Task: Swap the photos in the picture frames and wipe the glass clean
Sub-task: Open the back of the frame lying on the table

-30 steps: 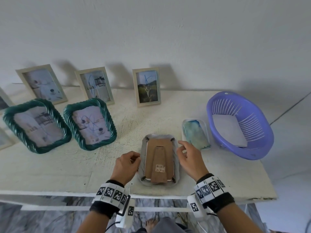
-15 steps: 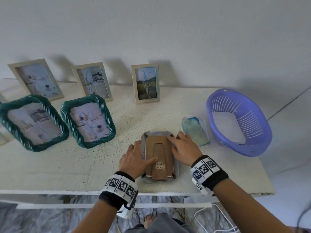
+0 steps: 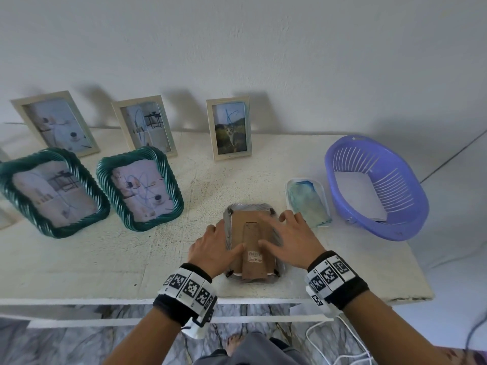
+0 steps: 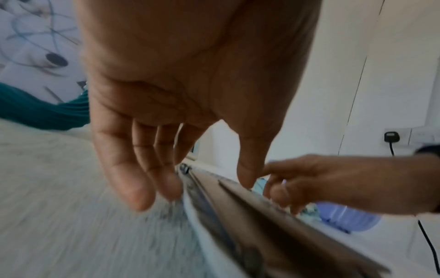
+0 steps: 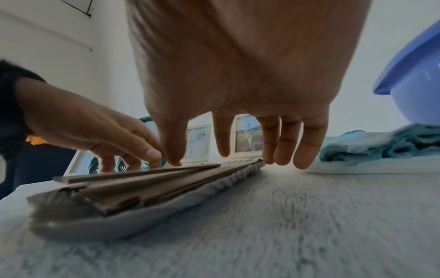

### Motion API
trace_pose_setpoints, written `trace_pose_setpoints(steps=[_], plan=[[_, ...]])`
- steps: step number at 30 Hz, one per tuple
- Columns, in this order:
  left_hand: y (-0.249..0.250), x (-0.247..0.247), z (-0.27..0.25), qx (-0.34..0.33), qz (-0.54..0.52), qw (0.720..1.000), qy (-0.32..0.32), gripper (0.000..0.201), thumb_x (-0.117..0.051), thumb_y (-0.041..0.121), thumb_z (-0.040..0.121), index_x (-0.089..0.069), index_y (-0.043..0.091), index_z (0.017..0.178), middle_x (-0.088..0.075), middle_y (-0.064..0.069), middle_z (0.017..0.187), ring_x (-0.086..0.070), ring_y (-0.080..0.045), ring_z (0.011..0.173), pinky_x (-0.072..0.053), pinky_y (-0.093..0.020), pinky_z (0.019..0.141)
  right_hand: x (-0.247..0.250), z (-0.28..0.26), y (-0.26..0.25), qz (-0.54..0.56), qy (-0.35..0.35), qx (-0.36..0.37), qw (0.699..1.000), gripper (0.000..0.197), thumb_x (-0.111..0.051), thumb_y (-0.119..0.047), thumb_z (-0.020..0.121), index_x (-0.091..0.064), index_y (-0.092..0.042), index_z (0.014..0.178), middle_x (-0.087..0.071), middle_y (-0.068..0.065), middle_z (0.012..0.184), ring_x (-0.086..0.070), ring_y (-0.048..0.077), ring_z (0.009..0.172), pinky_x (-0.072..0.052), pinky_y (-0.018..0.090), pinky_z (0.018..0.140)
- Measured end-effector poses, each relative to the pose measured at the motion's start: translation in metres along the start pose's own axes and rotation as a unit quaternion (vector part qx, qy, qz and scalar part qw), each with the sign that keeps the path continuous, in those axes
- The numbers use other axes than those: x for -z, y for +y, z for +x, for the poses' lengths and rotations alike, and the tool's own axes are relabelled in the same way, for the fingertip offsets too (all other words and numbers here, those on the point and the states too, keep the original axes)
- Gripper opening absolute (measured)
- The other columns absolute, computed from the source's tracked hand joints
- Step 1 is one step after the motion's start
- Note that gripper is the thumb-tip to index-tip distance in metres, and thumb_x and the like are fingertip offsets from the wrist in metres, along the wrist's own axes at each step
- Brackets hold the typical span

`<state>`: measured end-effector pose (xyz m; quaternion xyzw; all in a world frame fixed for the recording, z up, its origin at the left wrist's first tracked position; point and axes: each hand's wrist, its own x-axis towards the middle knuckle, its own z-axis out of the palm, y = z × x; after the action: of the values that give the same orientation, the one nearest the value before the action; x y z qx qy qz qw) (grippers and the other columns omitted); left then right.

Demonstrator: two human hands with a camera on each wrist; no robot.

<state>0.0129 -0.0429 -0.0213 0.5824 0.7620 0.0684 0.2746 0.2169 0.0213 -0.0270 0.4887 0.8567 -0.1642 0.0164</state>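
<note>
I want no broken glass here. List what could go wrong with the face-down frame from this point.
1. The face-down frame lies near the table's front edge; a push from the left hand or right hand could slide it off.
2. Both hands press its cardboard back; hard pressure might crack the glass underneath.
3. The blue cloth lies close beside it and could get dragged.

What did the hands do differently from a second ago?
Both hands slid from the sides of the face-down grey frame onto its brown cardboard back. The left hand now lays its thumb on the back; the right hand spreads flat fingers over it. Neither grips anything. The frame, the blue cloth in its tray and the purple basket stayed put.
</note>
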Motion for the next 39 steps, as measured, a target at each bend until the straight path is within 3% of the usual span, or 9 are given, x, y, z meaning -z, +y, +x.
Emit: trace_pose_setpoints(steps=[4, 9, 14, 18, 24, 27, 30, 33, 39], plan=[[0.000, 0.015, 0.007, -0.015, 0.022, 0.999, -0.024, 0.063, -0.044, 0.057, 0.095, -0.035, 0.019, 0.146, -0.052, -0.009, 0.134, -0.052, -0.028, 0.122, -0.042, -0.041, 0.100, -0.002, -0.004, -0.005, -0.017, -0.002, -0.024, 1.000, 0.068, -0.045, -0.077, 0.080, -0.038, -0.043, 0.139, -0.037, 0.006, 0.121, -0.037, 0.024, 0.109, -0.040, 0.039, 0.095], [0.008, 0.024, 0.024, -0.058, 0.117, 0.989, -0.065, 0.069, -0.039, 0.059, 0.097, -0.013, 0.031, 0.155, -0.055, -0.016, 0.132, -0.055, -0.033, 0.118, -0.044, -0.042, 0.095, -0.005, -0.005, -0.008, -0.018, -0.001, -0.036, 0.999, 0.068, -0.047, -0.074, 0.081, -0.036, -0.043, 0.141, -0.036, 0.006, 0.124, -0.036, 0.026, 0.112, -0.040, 0.039, 0.096], [0.020, 0.028, 0.028, -0.067, 0.187, 0.977, -0.071, 0.063, -0.036, 0.058, 0.099, -0.025, 0.024, 0.150, -0.057, -0.014, 0.130, -0.058, -0.032, 0.115, -0.046, -0.042, 0.091, -0.006, -0.004, -0.009, -0.027, -0.002, -0.039, 0.999, 0.069, -0.045, -0.075, 0.082, -0.034, -0.043, 0.142, -0.036, 0.006, 0.126, -0.036, 0.026, 0.113, -0.039, 0.038, 0.095], [0.022, 0.029, 0.025, -0.089, 0.189, 0.975, -0.071, 0.062, -0.037, 0.054, 0.100, -0.030, 0.015, 0.148, -0.055, -0.014, 0.130, -0.056, -0.032, 0.116, -0.044, -0.040, 0.092, -0.008, -0.004, -0.010, -0.035, 0.000, -0.041, 0.999, 0.070, -0.043, -0.075, 0.082, -0.032, -0.043, 0.143, -0.036, 0.006, 0.126, -0.037, 0.025, 0.113, -0.039, 0.038, 0.095], [0.006, 0.021, 0.028, -0.062, 0.167, 0.977, -0.113, 0.079, -0.035, 0.064, 0.097, -0.022, 0.008, 0.152, -0.043, -0.021, 0.142, -0.039, -0.037, 0.130, -0.036, -0.045, 0.106, -0.010, -0.005, -0.009, -0.040, 0.004, -0.044, 0.998, 0.071, -0.042, -0.076, 0.082, -0.031, -0.043, 0.144, -0.035, 0.006, 0.128, -0.036, 0.025, 0.114, -0.038, 0.038, 0.096], [-0.003, 0.018, 0.023, -0.073, 0.141, 0.981, -0.113, 0.086, -0.037, 0.068, 0.094, -0.011, 0.013, 0.156, -0.041, -0.019, 0.142, -0.039, -0.036, 0.130, -0.037, -0.046, 0.106, -0.008, -0.007, -0.010, -0.020, -0.003, -0.050, 0.999, 0.069, -0.043, -0.074, 0.083, -0.032, -0.043, 0.145, -0.032, 0.005, 0.132, -0.033, 0.025, 0.119, -0.036, 0.038, 0.100], [-0.009, 0.014, 0.013, -0.094, 0.121, 0.985, -0.083, 0.092, -0.040, 0.072, 0.090, -0.007, 0.017, 0.157, -0.042, -0.015, 0.138, -0.042, -0.033, 0.125, -0.039, -0.045, 0.103, -0.006, -0.013, -0.010, 0.041, -0.001, -0.042, 0.998, 0.062, -0.046, -0.064, 0.090, -0.034, -0.040, 0.146, -0.033, 0.006, 0.139, -0.030, 0.026, 0.126, -0.034, 0.038, 0.104], [-0.014, 0.006, 0.002, -0.094, 0.110, 0.988, -0.054, 0.107, -0.046, 0.080, 0.080, -0.004, 0.018, 0.156, -0.040, -0.011, 0.136, -0.041, -0.029, 0.122, -0.039, -0.044, 0.103, -0.005, -0.027, -0.004, 0.096, -0.004, -0.008, 0.995, 0.047, -0.046, -0.041, 0.099, -0.039, -0.036, 0.145, -0.035, 0.008, 0.147, -0.028, 0.025, 0.133, -0.032, 0.035, 0.106], [-0.015, -0.005, -0.004, -0.077, 0.124, 0.989, -0.015, 0.111, -0.052, 0.081, 0.076, -0.009, 0.016, 0.154, -0.038, -0.008, 0.136, -0.037, -0.026, 0.122, -0.036, -0.041, 0.103, -0.005, -0.054, 0.007, 0.107, -0.047, 0.087, 0.989, 0.041, -0.049, -0.011, 0.096, -0.064, -0.038, 0.122, -0.030, 0.014, 0.155, -0.029, 0.026, 0.135, -0.032, 0.033, 0.108]])
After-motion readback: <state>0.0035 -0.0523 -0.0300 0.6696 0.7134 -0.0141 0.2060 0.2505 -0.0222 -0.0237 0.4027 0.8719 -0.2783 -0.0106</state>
